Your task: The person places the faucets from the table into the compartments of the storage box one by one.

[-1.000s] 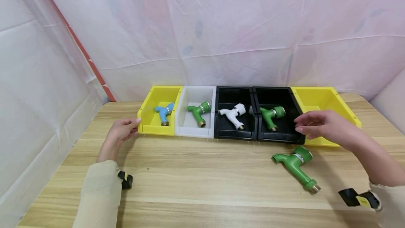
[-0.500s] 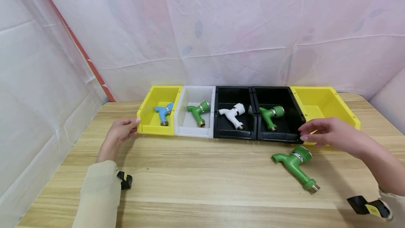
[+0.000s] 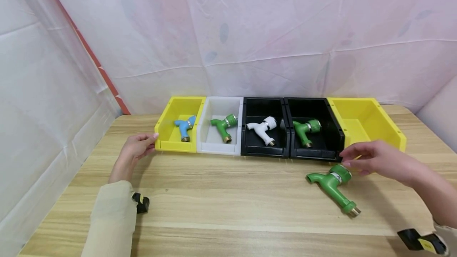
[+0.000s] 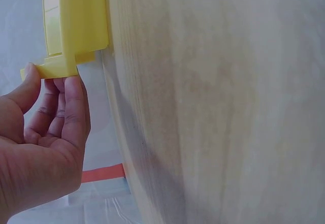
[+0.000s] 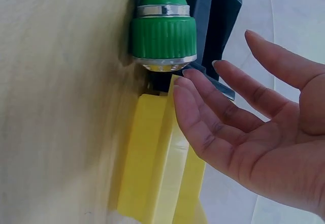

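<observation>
At the front left corner of the left yellow bin (image 3: pixel 176 146), my left hand (image 3: pixel 137 146) touches the side with its thumb and fingertips; in the left wrist view the yellow bin (image 4: pixel 84 21) stands at the top. My right hand (image 3: pixel 383 162) hovers by the front of the right yellow bin (image 3: pixel 389 130), fingers loosely bent and nothing held. Just below its fingertips a large green tap (image 3: pixel 332 187) lies on the table, brass end toward me. The right wrist view shows the green tap's knob (image 5: pixel 163 37) close to, but apart from, the hand's fingers (image 5: pixel 190 112).
Between the yellow bins stand a white bin (image 3: pixel 218 148) and two black bins (image 3: pixel 265 152). Inside lie a blue tap (image 3: pixel 184 127), a small green tap (image 3: pixel 224 127), a white tap (image 3: pixel 263 130) and another green tap (image 3: pixel 305 132). A white cloth wall (image 3: pixel 264 31) rises behind.
My right hand has moved down and slightly right, from the black bin's right edge toward the large green tap. My left hand stays at the yellow bin; the taps lie as before.
</observation>
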`<state>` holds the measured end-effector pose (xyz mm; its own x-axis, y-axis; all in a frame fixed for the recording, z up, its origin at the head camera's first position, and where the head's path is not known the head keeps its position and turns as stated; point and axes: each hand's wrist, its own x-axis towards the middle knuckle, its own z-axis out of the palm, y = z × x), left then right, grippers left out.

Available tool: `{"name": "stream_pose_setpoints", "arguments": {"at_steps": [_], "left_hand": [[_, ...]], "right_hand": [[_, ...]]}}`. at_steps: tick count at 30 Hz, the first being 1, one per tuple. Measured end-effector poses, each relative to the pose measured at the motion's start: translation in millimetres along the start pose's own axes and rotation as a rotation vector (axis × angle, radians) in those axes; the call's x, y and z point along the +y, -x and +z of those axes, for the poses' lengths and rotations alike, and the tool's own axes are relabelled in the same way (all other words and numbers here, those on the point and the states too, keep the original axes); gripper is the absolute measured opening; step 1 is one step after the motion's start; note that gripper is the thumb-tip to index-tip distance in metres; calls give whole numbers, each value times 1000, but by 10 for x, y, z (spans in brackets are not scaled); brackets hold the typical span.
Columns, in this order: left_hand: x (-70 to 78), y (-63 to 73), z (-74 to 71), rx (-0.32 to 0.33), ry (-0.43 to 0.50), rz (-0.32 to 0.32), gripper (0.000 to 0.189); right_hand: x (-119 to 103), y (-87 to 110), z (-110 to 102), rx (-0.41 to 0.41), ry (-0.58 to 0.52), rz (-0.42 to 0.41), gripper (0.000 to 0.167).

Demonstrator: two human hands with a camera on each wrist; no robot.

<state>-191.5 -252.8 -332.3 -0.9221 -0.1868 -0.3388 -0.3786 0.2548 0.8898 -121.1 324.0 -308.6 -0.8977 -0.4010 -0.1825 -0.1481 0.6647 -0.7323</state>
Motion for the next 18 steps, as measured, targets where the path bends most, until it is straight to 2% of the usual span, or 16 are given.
{"name": "stream_pose_setpoints", "arguments": {"at_steps": [8,18], "left_hand": [[4,-3,4,-8,-4,6,39],[-13,-15,-13,-15,-14,-1,35]], "right_hand": [[48,29,34,-55,-52,29,29],[28,36,60,-67,-60,46,31]]}}
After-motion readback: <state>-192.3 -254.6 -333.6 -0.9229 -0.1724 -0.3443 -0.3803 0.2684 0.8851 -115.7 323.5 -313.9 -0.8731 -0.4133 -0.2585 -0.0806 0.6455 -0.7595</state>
